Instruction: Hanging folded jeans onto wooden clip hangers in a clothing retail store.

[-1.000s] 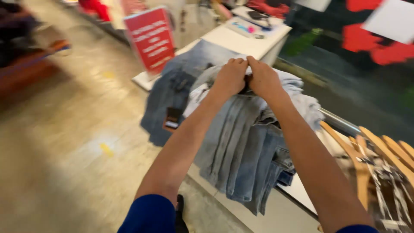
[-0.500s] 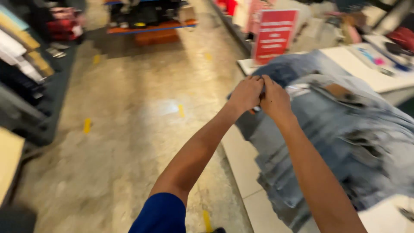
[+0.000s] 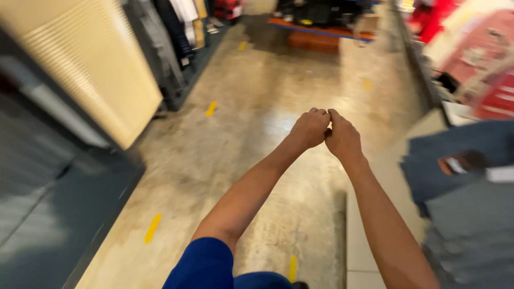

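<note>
Shop aisle, glossy concrete floor (image 3: 251, 123) with yellow marks, folded jeans (image 3: 471, 203) rightward, both fists' fingers (image 3: 316, 115) curled, contents hidden.

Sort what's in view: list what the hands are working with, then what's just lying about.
In hand:
left hand and right hand, fists closed and touching; whether they pinch anything cannot be told
stacked jeans, nearest

Lying about:
hanging clothes
yellow floor marks
red sign
</note>
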